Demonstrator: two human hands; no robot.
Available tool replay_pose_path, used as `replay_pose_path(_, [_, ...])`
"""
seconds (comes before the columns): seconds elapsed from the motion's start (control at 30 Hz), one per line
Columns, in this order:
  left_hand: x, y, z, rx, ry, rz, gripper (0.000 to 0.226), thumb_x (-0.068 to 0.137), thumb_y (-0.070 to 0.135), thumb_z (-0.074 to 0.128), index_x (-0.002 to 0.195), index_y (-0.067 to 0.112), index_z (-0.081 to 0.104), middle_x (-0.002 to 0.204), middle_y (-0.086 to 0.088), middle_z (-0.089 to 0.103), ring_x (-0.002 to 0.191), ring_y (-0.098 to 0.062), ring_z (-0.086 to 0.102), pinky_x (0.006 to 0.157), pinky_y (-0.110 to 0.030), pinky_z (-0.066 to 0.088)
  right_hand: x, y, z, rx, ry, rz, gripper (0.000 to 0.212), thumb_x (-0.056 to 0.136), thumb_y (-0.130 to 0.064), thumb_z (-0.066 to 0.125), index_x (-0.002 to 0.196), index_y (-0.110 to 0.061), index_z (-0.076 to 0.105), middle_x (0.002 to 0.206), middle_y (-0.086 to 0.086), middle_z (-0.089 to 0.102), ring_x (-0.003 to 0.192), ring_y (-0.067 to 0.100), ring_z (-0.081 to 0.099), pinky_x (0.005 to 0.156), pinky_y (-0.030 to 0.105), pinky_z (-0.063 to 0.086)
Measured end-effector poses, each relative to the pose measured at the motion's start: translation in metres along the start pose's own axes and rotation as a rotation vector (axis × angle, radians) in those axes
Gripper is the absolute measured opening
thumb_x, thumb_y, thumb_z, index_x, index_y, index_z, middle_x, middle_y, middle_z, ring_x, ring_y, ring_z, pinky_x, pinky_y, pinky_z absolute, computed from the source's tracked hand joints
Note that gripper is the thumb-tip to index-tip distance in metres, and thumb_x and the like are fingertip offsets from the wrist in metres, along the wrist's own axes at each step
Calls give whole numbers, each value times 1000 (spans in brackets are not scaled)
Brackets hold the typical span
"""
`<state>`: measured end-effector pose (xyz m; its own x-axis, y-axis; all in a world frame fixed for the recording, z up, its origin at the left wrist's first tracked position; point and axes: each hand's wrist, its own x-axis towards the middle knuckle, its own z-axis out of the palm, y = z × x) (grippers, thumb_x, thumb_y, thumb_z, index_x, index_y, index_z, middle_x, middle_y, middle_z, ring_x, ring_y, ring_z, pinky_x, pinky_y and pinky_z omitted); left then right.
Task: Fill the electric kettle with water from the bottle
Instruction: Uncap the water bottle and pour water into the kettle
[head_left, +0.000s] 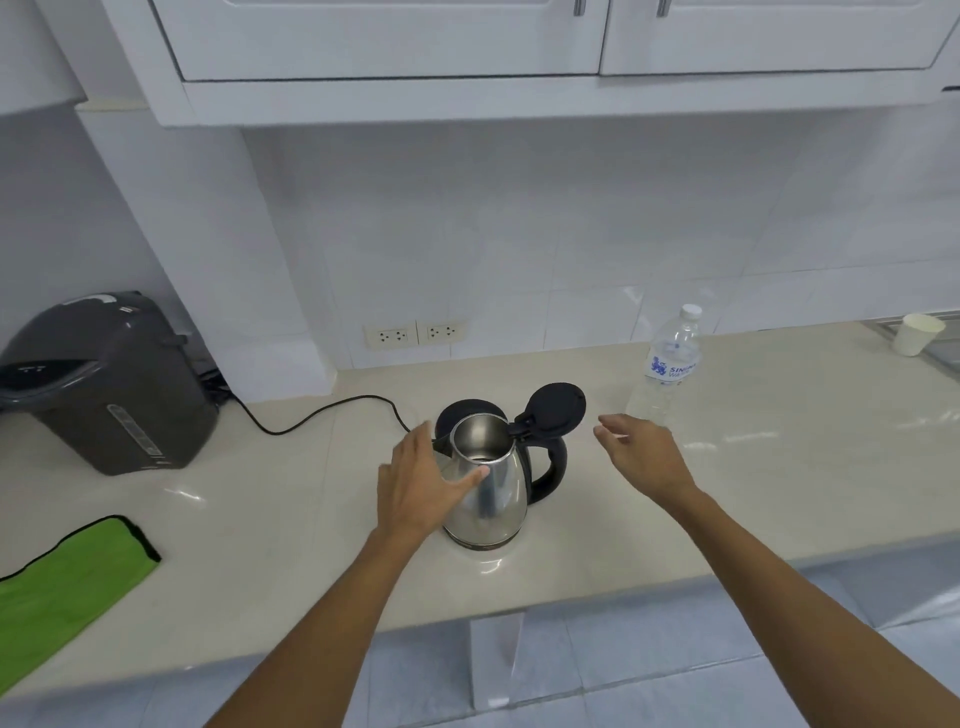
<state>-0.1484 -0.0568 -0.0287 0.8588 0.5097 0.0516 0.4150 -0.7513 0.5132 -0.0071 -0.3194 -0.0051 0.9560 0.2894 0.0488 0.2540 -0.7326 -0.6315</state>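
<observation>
Steel kettle, lid up, steadied by open left hand; right hand, open and empty, nears capped bottle at two o'clock. Risk: toppling it.

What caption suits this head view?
Left hand steadies the open-lidded steel kettle; right hand reaches toward the capped water bottle.

Pale countertop, steel kettle, water bottle, green cloth, paper cup
</observation>
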Motion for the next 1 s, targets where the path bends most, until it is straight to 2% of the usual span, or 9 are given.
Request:
replay_pose_path(0.1, [-4,6,-15,181,75,191,94,85,79,64,155,20,44,161,4,47,150,-17,42,114,-43,36,-18,0,-19,-242,-12,-85,49,99,-47,56,142,-23,58,140,0,64,126,25,60,102,43,50])
replay_pose_path(0.17, [-4,19,-22,220,99,287,90,85,80,61,152,22,48,158,7,51,149,-15,44,113,-42,37,-29,-1,-32,-371,-16,-131,56,99,-51,55,147,-24,50,147,0,57,133,25,54,102,43,49])
replay_pose_path(0.27, [-1,47,-27,246,96,392,90,87,81,57,152,21,47,159,7,48,150,-15,41,116,-42,36,-40,-2,-53,-516,-28,-165,64,97,-56,54,152,-24,42,153,-1,50,134,25,50,98,41,50])
replay_pose_path(0.43, [3,105,-19,275,67,514,98,87,85,49,159,20,38,166,3,40,156,-18,32,122,-46,32,-41,5,-86,-637,-24,-185,71,94,-60,55,152,-23,40,154,-1,48,133,27,51,97,41,52])
replay_pose_path(0.5, [5,129,-11,274,42,533,101,89,86,46,162,19,33,170,1,34,159,-19,26,126,-46,28,-36,10,-101,-662,-8,-183,72,93,-60,56,152,-23,39,155,-1,47,133,27,51,96,40,51])
replay_pose_path(0.67, [19,186,17,286,-55,551,111,90,90,36,170,17,14,180,-4,4,166,-20,-2,133,-47,1,-7,31,-138,-700,11,-182,75,93,-63,53,155,-25,32,160,-2,40,140,28,45,101,42,49])
replay_pose_path(0.83, [52,248,55,286,-69,558,112,89,91,32,171,18,9,180,-4,-1,166,-20,-6,133,-47,-1,47,59,-172,-720,5,-179,82,94,-66,48,161,-26,20,166,3,28,148,29,35,108,44,45])
replay_pose_path(1.0, [98,297,107,234,-95,468,116,86,94,30,171,18,8,180,-4,1,166,-20,-4,133,-50,0,126,86,-193,-691,-7,-229,87,93,-69,48,161,-26,16,167,5,26,147,31,34,110,46,43])
